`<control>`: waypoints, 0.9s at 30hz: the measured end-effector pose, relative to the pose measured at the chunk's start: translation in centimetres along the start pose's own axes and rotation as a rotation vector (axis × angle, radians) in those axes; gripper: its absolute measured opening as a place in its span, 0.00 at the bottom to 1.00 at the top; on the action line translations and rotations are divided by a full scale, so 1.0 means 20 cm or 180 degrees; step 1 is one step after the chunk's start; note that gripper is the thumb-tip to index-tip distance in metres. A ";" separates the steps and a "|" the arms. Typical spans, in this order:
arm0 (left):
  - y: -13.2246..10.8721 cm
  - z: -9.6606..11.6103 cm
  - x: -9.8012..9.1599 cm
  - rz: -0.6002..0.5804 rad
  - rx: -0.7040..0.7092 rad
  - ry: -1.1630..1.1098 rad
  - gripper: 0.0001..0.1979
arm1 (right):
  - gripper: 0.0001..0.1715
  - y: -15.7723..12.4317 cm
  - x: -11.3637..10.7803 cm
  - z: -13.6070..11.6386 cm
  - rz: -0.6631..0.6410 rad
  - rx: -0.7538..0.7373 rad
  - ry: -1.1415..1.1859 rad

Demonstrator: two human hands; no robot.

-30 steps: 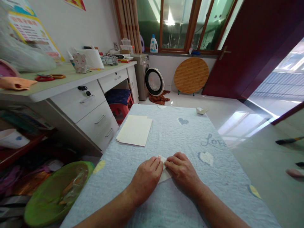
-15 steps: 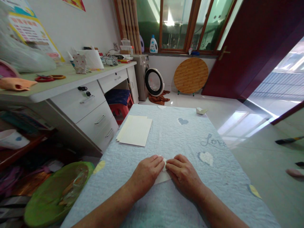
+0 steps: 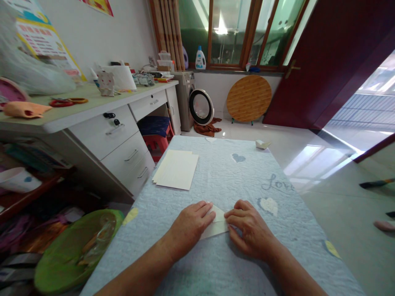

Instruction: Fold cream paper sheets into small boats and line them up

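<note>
A small piece of folded cream paper (image 3: pixel 217 224) lies on the cloth-covered table between my hands, its upper part a slanted flap. My left hand (image 3: pixel 193 224) holds down its left side, fingers close together over the paper. At the right corner, the closed fingertips of my right hand (image 3: pixel 247 225) grip the paper's edge. Part of the paper is hidden under my left fingers. Farther off on the left lies a stack of cream paper sheets (image 3: pixel 177 170). A small folded paper piece (image 3: pixel 263 144) sits at the far right corner of the table.
The table bears a light blue quilted cloth (image 3: pixel 228 185). A green basin (image 3: pixel 58 259) stands low on the left, below a white desk (image 3: pixel 123 135) with scissors (image 3: pixel 66 102) on top. Beyond are a washing machine with its door (image 3: pixel 201 107) open and a round wooden board (image 3: pixel 249 98).
My right hand has slid to the right along the paper, away from my left hand, baring more of the flap. My left hand stays nearly in place.
</note>
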State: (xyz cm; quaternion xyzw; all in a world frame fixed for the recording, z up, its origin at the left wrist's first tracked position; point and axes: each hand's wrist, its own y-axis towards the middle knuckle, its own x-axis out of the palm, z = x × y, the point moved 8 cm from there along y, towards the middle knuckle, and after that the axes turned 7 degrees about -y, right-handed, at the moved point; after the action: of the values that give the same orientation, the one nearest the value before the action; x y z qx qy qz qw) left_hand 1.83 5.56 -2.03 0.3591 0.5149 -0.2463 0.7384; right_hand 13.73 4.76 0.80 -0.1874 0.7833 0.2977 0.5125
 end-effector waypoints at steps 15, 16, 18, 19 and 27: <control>-0.02 0.00 0.00 -0.0104 0.0053 -0.0180 0.11 | 0.17 -0.02 -0.02 0.09 0.0110 0.0164 0.0133; -0.02 0.00 0.00 -0.0124 0.0014 -0.0224 0.11 | 0.17 -0.02 -0.03 0.10 0.0184 0.0229 0.0216; -0.02 0.00 -0.01 -0.0174 -0.0102 -0.0367 0.12 | 0.13 -0.02 -0.03 0.12 0.0276 0.0370 0.0400; -0.02 0.00 -0.02 -0.0204 -0.0164 -0.0466 0.13 | 0.09 -0.01 -0.03 0.13 0.0270 0.0420 0.0480; -0.02 -0.01 -0.07 -0.0156 -0.0517 -0.0938 0.36 | 0.35 0.01 0.06 0.05 -0.0439 0.0343 0.0625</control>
State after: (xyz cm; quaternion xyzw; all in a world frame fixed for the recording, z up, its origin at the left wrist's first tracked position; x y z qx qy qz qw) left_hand 0.95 5.33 -0.95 0.2455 0.4279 -0.2718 0.8263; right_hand 13.89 5.57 -0.57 -0.2412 0.8299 0.1994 0.4619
